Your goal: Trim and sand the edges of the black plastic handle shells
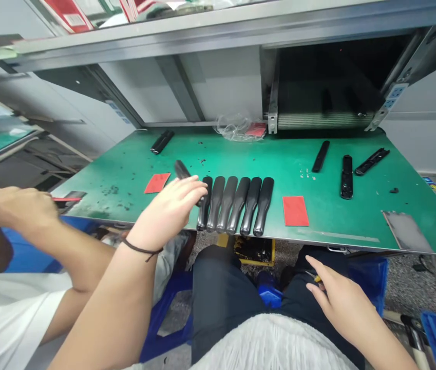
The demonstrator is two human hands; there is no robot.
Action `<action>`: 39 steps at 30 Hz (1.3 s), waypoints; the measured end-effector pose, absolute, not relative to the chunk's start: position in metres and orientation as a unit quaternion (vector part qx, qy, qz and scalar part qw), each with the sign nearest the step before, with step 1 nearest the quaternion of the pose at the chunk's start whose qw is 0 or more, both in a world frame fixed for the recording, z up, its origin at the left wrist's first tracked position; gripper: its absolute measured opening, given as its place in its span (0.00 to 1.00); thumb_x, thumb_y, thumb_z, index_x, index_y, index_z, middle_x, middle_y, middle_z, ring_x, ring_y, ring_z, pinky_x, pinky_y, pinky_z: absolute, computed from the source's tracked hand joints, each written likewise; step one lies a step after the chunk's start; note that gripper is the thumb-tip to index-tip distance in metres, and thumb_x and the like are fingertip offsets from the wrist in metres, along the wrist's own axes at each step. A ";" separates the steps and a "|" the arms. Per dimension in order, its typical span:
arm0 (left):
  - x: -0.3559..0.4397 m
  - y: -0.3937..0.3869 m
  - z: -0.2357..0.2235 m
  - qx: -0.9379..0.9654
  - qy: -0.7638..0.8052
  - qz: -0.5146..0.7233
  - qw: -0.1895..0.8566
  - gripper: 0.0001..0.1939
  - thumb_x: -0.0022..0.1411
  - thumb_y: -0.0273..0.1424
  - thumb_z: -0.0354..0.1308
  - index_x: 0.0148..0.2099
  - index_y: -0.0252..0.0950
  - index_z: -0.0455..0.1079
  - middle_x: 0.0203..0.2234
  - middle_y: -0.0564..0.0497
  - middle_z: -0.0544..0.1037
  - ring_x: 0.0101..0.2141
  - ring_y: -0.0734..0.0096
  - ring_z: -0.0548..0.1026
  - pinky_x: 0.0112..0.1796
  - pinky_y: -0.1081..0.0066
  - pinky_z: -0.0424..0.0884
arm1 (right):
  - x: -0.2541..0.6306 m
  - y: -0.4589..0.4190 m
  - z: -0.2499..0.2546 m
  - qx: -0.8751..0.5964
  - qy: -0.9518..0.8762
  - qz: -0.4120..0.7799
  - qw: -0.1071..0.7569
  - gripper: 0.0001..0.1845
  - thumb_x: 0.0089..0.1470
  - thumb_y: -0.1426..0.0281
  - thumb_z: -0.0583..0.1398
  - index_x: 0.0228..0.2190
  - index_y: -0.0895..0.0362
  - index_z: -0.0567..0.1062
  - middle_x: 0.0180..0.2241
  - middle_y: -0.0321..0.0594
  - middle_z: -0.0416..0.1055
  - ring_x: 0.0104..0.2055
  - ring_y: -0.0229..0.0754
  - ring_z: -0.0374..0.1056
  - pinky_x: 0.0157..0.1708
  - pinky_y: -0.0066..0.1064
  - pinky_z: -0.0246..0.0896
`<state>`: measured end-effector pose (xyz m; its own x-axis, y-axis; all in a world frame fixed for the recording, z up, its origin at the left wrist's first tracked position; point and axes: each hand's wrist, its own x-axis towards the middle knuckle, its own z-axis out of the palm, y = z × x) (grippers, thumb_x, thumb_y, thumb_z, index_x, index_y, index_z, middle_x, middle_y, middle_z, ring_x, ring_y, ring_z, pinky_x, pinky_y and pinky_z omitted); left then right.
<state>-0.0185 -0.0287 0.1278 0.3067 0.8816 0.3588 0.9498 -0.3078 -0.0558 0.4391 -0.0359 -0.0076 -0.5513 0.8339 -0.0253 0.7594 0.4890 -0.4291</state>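
Left hand (173, 205): curled over a dark, paddle-shaped plastic piece (181, 168), just left of the row.
Row: six similar glossy black pieces (240, 203), side by side near the green tabletop's (264, 156) front edge.
Right hand (343, 295): above the lap, thumb and forefinger apart, apparently holding a small yellow tool (317, 279).
Handling: keeping the piece clear of its neighbours should avoid scuffs.
Writing: white label (73, 19) on red packaging (63, 7), unreadable.

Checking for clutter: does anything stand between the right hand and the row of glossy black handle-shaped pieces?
In this view, the front edge of the green tabletop lies between the right hand and the black pieces; the red rectangular sheet lies right of the row. Nothing else visible intervenes.
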 end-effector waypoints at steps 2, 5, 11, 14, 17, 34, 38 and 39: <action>-0.008 -0.030 0.113 -0.826 -0.530 -0.155 0.113 0.23 0.73 0.18 0.41 0.57 0.34 0.75 0.60 0.37 0.78 0.69 0.48 0.68 0.66 0.42 0.69 | 0.439 -0.038 -0.008 -0.466 -0.856 0.201 0.099 0.28 0.68 0.65 0.56 0.67 0.51 0.70 0.46 0.45 0.83 0.39 0.51 0.83 0.37 0.43 0.79; 0.028 -0.028 0.096 -0.869 -0.449 -0.173 0.113 0.18 0.74 0.18 0.49 0.56 0.35 0.76 0.61 0.39 0.79 0.70 0.49 0.67 0.67 0.46 0.70 | 0.439 -0.039 -0.007 -0.465 -0.856 0.207 0.096 0.28 0.67 0.67 0.58 0.67 0.51 0.70 0.47 0.46 0.83 0.40 0.51 0.83 0.39 0.44 0.80; 0.112 -0.002 0.075 -0.934 -0.319 -0.117 0.114 0.11 0.76 0.23 0.53 0.54 0.33 0.76 0.59 0.41 0.81 0.66 0.47 0.73 0.63 0.48 0.75 | 0.436 -0.035 0.007 -0.486 -0.847 0.209 0.047 0.27 0.68 0.70 0.57 0.66 0.56 0.70 0.53 0.52 0.81 0.47 0.54 0.82 0.48 0.50 0.80; 0.128 0.012 0.065 -0.940 -0.309 -0.113 0.090 0.11 0.76 0.22 0.54 0.54 0.32 0.75 0.58 0.38 0.80 0.66 0.46 0.72 0.62 0.48 0.76 | 0.437 -0.032 0.020 -0.500 -0.841 0.204 0.033 0.27 0.68 0.70 0.58 0.66 0.56 0.70 0.52 0.50 0.81 0.46 0.52 0.82 0.47 0.47 0.79; 0.128 0.020 0.058 -0.933 -0.335 -0.111 0.067 0.14 0.73 0.19 0.54 0.56 0.33 0.75 0.61 0.36 0.78 0.68 0.47 0.70 0.64 0.46 0.74 | 0.440 -0.023 0.035 -0.506 -0.843 0.178 0.039 0.26 0.68 0.70 0.59 0.65 0.55 0.70 0.51 0.48 0.81 0.47 0.51 0.82 0.48 0.44 0.78; 0.128 0.021 0.043 -0.907 -0.388 -0.159 0.034 0.36 0.53 0.12 0.50 0.61 0.36 0.77 0.66 0.39 0.74 0.66 0.49 0.73 0.64 0.52 0.75 | 0.429 0.197 0.114 -0.618 -0.784 -0.009 0.050 0.19 0.70 0.58 0.63 0.55 0.57 0.76 0.52 0.45 0.76 0.49 0.46 0.76 0.51 0.45 0.76; 0.124 -0.013 0.040 -0.874 -0.433 -0.215 0.052 0.41 0.57 0.15 0.51 0.71 0.41 0.69 0.70 0.42 0.69 0.69 0.48 0.69 0.65 0.51 0.74 | 0.424 0.279 0.148 -0.656 -0.749 -0.059 0.075 0.22 0.69 0.59 0.64 0.58 0.57 0.74 0.57 0.48 0.74 0.53 0.49 0.75 0.52 0.47 0.76; 0.123 -0.026 0.039 -0.862 -0.444 -0.238 0.044 0.42 0.59 0.16 0.52 0.74 0.43 0.65 0.70 0.42 0.70 0.68 0.48 0.70 0.64 0.53 0.75 | 0.424 0.296 0.156 -0.663 -0.741 -0.068 0.081 0.23 0.69 0.59 0.64 0.59 0.58 0.74 0.58 0.49 0.73 0.54 0.49 0.75 0.53 0.47 0.76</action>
<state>0.1231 -0.0261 0.0395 0.4915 0.7456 0.4500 0.7875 -0.6011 0.1359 0.4244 0.2962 0.1556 -0.1088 0.9717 0.2096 0.9936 0.1126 -0.0065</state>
